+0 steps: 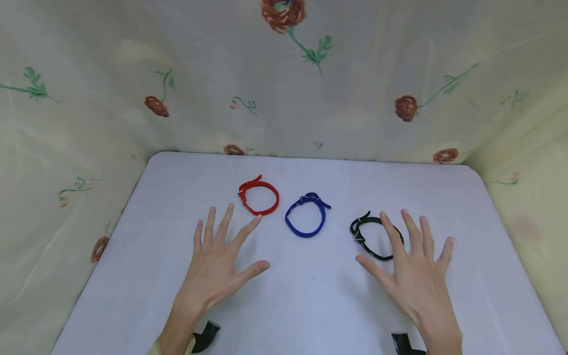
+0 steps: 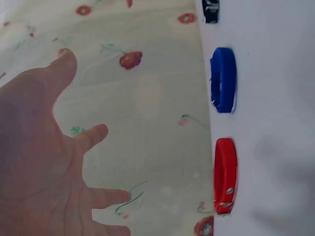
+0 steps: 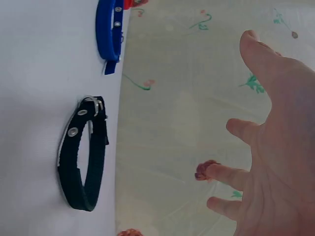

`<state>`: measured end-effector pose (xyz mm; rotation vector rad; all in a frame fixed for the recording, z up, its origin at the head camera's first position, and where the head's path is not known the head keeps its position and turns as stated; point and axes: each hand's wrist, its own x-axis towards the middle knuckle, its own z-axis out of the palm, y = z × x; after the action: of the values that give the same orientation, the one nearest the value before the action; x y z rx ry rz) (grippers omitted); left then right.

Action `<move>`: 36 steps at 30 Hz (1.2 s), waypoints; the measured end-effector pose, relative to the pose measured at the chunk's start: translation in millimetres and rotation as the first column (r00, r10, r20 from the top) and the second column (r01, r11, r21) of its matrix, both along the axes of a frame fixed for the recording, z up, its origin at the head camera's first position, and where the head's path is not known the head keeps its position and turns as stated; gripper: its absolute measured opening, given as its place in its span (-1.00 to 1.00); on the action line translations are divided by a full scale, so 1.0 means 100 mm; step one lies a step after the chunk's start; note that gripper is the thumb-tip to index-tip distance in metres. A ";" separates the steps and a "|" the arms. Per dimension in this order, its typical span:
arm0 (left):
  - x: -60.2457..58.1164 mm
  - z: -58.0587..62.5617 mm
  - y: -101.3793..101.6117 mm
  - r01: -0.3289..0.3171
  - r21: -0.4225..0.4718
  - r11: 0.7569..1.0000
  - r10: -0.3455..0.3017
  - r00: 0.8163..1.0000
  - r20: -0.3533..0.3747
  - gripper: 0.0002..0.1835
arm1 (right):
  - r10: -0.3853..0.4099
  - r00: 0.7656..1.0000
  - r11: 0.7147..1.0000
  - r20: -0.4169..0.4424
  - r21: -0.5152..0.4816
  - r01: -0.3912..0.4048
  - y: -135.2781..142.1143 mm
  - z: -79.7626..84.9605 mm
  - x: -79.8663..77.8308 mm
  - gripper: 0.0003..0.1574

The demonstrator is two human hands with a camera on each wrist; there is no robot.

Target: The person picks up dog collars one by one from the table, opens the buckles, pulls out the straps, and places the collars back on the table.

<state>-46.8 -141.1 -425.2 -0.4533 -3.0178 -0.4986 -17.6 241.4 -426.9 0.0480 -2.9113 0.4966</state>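
Observation:
Three buckled collars lie in loops on a white table. The red collar is at the left, the blue collar in the middle, and the dark green-black collar at the right. My left hand hovers with spread fingers, its index fingertip overlapping the red collar's near edge in the head view. My right hand, fingers also spread, partly covers the dark collar's right side. In the right wrist view the dark collar shows metal eyelets and a buckle, apart from the palm. Neither hand holds anything.
A pale floral cloth hangs behind the table and along both sides. The table's far edge meets this cloth. Black wrist-worn pieces show near both wrists at the bottom.

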 end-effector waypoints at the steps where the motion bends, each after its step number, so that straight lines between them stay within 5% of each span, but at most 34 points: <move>1: -0.01 -0.01 0.02 0.016 0.009 1.000 -0.016 1.000 0.007 -0.06 | -0.001 1.000 1.000 0.006 -0.001 0.001 0.01 0.00 -0.02 0.24; 9: -0.13 -0.14 0.20 0.120 0.099 0.988 -0.129 0.987 0.097 -0.13 | -0.003 0.998 1.000 0.061 -0.027 0.005 0.07 -0.10 -0.14 0.20; 15: -0.21 -0.25 0.43 0.136 0.362 0.922 -0.242 0.933 0.266 -0.31 | 0.008 0.999 0.999 0.044 -0.036 -0.007 0.14 -0.17 -0.22 0.09; 21: -0.31 -0.37 0.76 0.101 0.609 0.787 -0.406 0.828 0.386 -0.37 | 0.013 0.998 0.999 0.063 -0.041 -0.011 0.21 -0.26 -0.28 0.03; 26: -0.41 -0.42 1.11 -0.053 0.731 0.680 -0.482 0.719 0.500 -0.30 | -0.019 0.989 0.998 0.144 -0.055 0.027 0.30 -0.36 -0.35 -0.03; 31: -0.49 -0.49 1.48 -0.272 0.800 0.535 -0.545 0.613 0.572 -0.32 | -0.034 0.987 0.997 0.156 -0.062 0.044 0.40 -0.47 -0.40 -0.15; 34: -0.50 -0.52 1.68 -0.395 0.794 0.463 -0.553 0.571 0.607 -0.32 | -0.036 0.989 0.997 0.146 -0.065 0.046 0.44 -0.52 -0.42 -0.18; 36: -0.50 -0.54 1.79 -0.446 0.784 0.431 -0.540 0.569 0.620 -0.28 | -0.040 0.989 0.996 0.144 -0.069 0.050 0.45 -0.54 -0.44 -0.17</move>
<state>-96.6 37.6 -478.8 -0.2012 -2.5457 -2.9235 -61.6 286.5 -480.7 -0.0662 -3.0224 0.6220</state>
